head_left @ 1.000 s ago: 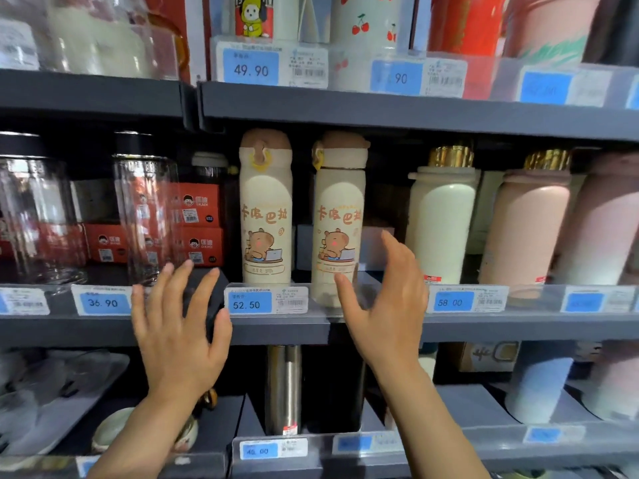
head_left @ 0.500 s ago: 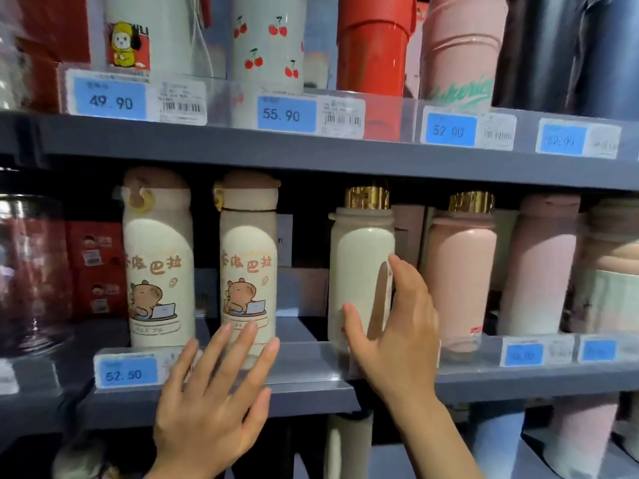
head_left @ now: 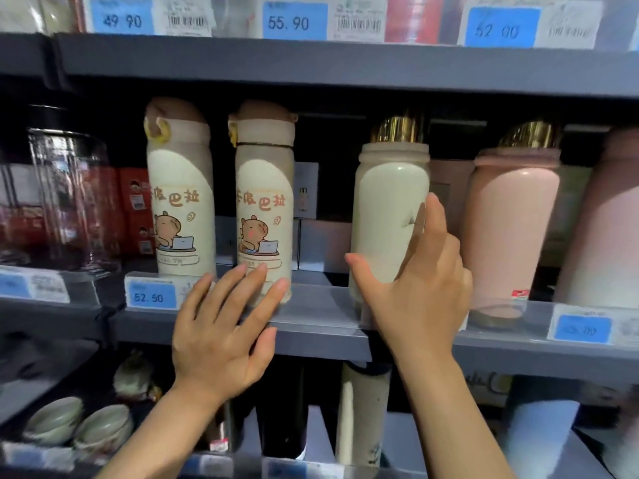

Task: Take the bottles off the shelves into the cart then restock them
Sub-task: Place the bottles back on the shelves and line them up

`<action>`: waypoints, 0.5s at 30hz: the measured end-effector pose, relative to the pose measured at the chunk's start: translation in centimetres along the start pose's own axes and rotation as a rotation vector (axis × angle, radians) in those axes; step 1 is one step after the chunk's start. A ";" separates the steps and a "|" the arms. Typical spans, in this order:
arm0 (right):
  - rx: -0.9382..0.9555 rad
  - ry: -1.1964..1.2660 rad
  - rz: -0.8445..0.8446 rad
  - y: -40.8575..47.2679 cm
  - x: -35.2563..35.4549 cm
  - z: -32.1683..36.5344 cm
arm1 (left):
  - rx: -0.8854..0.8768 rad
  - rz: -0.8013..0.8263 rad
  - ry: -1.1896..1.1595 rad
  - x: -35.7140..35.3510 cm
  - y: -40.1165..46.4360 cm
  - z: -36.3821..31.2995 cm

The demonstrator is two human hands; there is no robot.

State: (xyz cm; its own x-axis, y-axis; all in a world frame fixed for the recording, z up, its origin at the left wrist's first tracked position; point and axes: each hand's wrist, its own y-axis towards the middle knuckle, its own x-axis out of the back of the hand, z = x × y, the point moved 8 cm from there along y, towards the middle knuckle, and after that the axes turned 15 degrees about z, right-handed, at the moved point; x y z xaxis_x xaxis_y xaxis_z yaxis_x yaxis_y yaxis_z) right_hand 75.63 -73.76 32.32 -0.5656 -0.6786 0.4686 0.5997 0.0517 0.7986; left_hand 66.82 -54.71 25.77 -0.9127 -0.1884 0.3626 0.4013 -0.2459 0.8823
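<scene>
We are reaching both hands toward bottles on the middle shelf (head_left: pixel 311 326). Our right hand (head_left: pixel 411 292), fingers apart, is nearing the cream bottle (head_left: pixel 390 209); our left hand (head_left: pixel 221 326), fingers spread, is nearing the cartoon bottle (head_left: pixel 264 202). A careless grab risks toppling the pink bottle (head_left: pixel 511 229) just beside.

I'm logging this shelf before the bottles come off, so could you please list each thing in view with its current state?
Left hand: open, fingers spread at the right cartoon bottle's base.
Right hand: open, around the cream bottle, not yet gripping.
Left cartoon bottle: upright, capped, untouched.
Right cartoon bottle: upright, capped.
Cream bottle: upright, gold cap on.
Pink bottle: upright, gold cap on, untouched.
Glass jar: upright, blurred.
</scene>
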 end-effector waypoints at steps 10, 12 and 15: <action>0.062 0.081 0.032 -0.4 0.0 0.2 | 0.059 0.001 -0.016 -0.2 -0.1 0.1; 0.026 0.052 0.034 -0.3 -0.1 0.1 | 0.062 0.004 -0.014 -0.2 -0.1 0.1; -0.004 0.019 0.030 -0.2 -0.1 0.0 | 0.069 0.015 -0.010 -0.4 -0.1 0.1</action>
State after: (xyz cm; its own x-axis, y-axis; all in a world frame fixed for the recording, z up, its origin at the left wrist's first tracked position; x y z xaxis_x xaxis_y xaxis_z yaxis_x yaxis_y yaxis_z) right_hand 75.55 -73.65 32.11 -0.5362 -0.6908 0.4851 0.6186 0.0694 0.7827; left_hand 67.10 -54.51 25.60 -0.9075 -0.1819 0.3786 0.4089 -0.1771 0.8952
